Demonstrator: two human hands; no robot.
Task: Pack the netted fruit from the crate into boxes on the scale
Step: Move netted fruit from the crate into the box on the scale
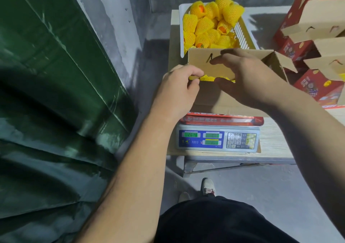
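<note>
Head view: left hand (177, 89) grip curled round box (211, 101) flap, right hand (248, 78) spread open over it.

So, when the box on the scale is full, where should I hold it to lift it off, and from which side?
Grip the box low on its two short end walls, one hand per side, coming from left and right. The flaps stand open and loose, so they are likely a poor hold. The scale and crate crowd front and back.

scale (217, 139) display reads 2618, keypad (235, 140) digits 0–9; box print unreadable
</note>
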